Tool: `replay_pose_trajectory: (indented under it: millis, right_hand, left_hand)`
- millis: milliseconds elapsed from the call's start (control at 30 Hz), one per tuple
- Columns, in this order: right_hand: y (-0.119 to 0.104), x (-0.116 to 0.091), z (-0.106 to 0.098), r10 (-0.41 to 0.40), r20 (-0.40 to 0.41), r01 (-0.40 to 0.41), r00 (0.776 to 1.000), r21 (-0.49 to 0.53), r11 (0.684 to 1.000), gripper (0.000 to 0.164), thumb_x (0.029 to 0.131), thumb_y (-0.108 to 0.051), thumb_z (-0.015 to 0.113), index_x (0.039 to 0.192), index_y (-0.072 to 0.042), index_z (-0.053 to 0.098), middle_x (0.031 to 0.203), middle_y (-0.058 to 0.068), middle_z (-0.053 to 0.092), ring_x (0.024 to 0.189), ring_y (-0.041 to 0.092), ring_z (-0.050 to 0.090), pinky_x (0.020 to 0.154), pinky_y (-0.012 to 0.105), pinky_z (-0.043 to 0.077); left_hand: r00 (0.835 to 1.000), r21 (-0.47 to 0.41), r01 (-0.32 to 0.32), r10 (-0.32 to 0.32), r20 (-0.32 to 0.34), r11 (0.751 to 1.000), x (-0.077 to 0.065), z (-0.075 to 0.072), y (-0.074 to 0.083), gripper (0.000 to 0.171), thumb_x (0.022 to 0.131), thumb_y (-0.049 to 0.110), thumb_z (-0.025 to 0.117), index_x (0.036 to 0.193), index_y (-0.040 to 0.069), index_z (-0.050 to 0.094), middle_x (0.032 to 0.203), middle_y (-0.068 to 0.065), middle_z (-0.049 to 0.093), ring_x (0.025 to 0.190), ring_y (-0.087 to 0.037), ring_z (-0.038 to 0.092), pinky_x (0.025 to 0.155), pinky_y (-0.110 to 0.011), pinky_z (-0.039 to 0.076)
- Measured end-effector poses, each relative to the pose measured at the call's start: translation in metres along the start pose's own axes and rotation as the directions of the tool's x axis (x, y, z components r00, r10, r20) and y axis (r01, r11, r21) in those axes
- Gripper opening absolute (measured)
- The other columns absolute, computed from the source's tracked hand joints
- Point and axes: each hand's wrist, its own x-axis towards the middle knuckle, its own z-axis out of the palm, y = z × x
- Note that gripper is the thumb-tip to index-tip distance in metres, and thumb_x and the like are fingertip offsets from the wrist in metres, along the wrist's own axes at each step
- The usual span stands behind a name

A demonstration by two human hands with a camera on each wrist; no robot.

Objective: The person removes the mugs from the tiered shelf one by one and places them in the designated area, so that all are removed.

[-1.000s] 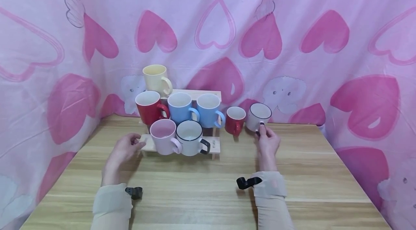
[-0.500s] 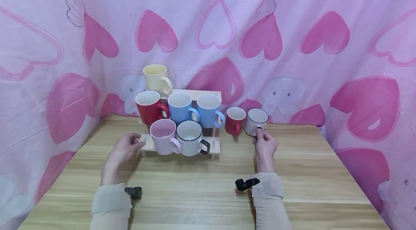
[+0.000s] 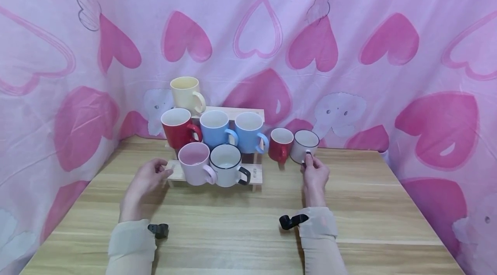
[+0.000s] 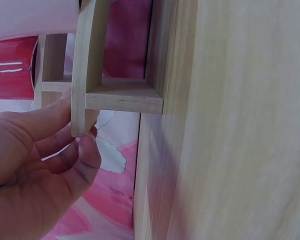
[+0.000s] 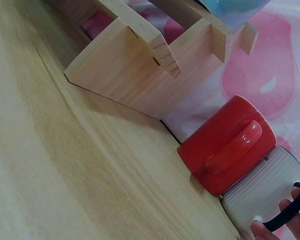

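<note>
At the left end of the lowest board of a tiered wooden rack (image 3: pixel 255 173), my left hand (image 3: pixel 145 180) pinches the board's edge (image 4: pixel 79 75) between thumb and fingers. My right hand (image 3: pixel 316 176) holds the black handle (image 5: pixel 287 212) of a white mug with a dark rim (image 3: pixel 300 150). This mug stands upright on the table, its ribbed side touching or almost touching a small red mug (image 3: pixel 278 147) to its left. The red mug's handle faces me. Part of my right hand falls outside the right wrist view.
On the rack, a cream mug (image 3: pixel 184 96) stands on top. A larger red mug (image 3: pixel 174 132) and two light blue mugs (image 3: pixel 213 134) fill the middle. A pink mug (image 3: pixel 192 169) and another white mug (image 3: pixel 223 173) stand below. A pink heart-patterned curtain (image 3: pixel 349 29) hangs behind the table.
My right hand has brought the white mug down and slightly left, from tilted and raised to upright beside the small red mug. My left hand stays at the rack.
</note>
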Motion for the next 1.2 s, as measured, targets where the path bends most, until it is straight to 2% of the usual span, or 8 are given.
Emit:
replay_pose_trajectory:
  millis: [133,400,600,700,867,1033,1100,1200]
  right_hand:
    - [-0.001,-0.002,0.000,0.010,-0.006,-0.010,1.000,0.010,1.000,0.034,0.099,-0.025,0.060,0.122,-0.001,0.066,0.107,0.013,0.057,0.096,0.027,0.059,0.084,0.032,0.053]
    - [0.001,-0.003,0.000,-0.032,-0.001,0.032,0.999,0.011,0.999,0.034,0.100,-0.023,0.058,0.118,0.004,0.066,0.099,0.010,0.055,0.084,0.020,0.059,0.072,0.025,0.054]
    - [0.002,-0.002,-0.001,-0.030,0.011,0.030,0.999,0.013,0.999,0.034,0.100,-0.023,0.057,0.119,0.004,0.065,0.100,0.011,0.056,0.086,0.022,0.060,0.074,0.027,0.054]
    - [0.002,-0.002,-0.003,-0.036,0.015,0.036,0.999,-0.006,0.999,0.034,0.100,-0.025,0.057,0.119,0.002,0.066,0.101,0.015,0.057,0.084,0.024,0.060,0.069,0.026,0.053]
    - [-0.001,0.000,-0.007,0.020,0.065,-0.018,0.998,-0.028,0.999,0.039,0.100,-0.032,0.056,0.122,0.000,0.062,0.105,0.017,0.056,0.077,0.022,0.059,0.059,0.023,0.048]
    - [-0.009,0.002,-0.020,0.080,0.154,-0.050,0.985,-0.189,0.981,0.056,0.099,-0.048,0.050,0.136,-0.006,0.049,0.119,0.019,0.054,0.083,0.024,0.064,0.064,0.030,0.052]
    - [-0.014,0.002,-0.026,0.071,0.191,-0.033,0.979,-0.193,0.981,0.061,0.098,-0.048,0.052,0.138,-0.003,0.044,0.125,0.023,0.049,0.095,0.027,0.063,0.075,0.034,0.055]
    - [-0.022,0.000,-0.034,0.045,0.222,0.013,0.974,-0.252,0.968,0.064,0.097,-0.049,0.054,0.138,-0.001,0.043,0.130,0.023,0.046,0.108,0.036,0.058,0.087,0.040,0.052]
  left_hand:
    - [1.000,0.006,0.007,-0.007,0.007,1.000,0.000,0.000,0.000,0.046,0.096,0.014,0.063,0.130,-0.013,0.046,0.090,-0.015,0.056,0.077,-0.024,0.055,0.066,-0.035,0.047]
    - [1.000,0.044,0.003,-0.003,-0.012,0.999,-0.001,0.000,0.000,0.046,0.095,0.016,0.064,0.127,-0.013,0.049,0.096,-0.016,0.056,0.088,-0.028,0.053,0.074,-0.038,0.045]
    - [1.000,0.046,0.009,-0.009,-0.004,0.999,-0.002,-0.002,0.000,0.047,0.095,0.017,0.064,0.128,-0.013,0.048,0.098,-0.018,0.056,0.090,-0.030,0.053,0.075,-0.041,0.046]
    - [1.000,0.047,0.007,-0.007,-0.006,0.999,-0.002,-0.002,0.000,0.047,0.095,0.017,0.064,0.127,-0.014,0.049,0.098,-0.018,0.056,0.090,-0.030,0.053,0.075,-0.041,0.046]
    - [1.000,0.045,0.001,-0.001,-0.008,0.999,-0.002,-0.002,0.000,0.047,0.095,0.016,0.064,0.127,-0.014,0.049,0.098,-0.017,0.056,0.089,-0.030,0.053,0.075,-0.040,0.045]
    - [1.000,0.043,0.000,0.001,-0.003,0.999,-0.002,-0.002,0.001,0.049,0.095,0.018,0.064,0.128,-0.014,0.048,0.098,-0.018,0.056,0.090,-0.030,0.053,0.076,-0.042,0.046]
    - [1.000,0.046,0.000,0.001,-0.004,0.999,-0.001,-0.002,0.001,0.049,0.095,0.019,0.064,0.128,-0.014,0.048,0.099,-0.019,0.056,0.090,-0.030,0.053,0.077,-0.042,0.046]
    - [1.000,0.046,0.001,0.000,-0.003,0.999,-0.001,-0.003,0.001,0.050,0.095,0.019,0.064,0.129,-0.013,0.048,0.099,-0.019,0.056,0.090,-0.031,0.053,0.076,-0.042,0.046]
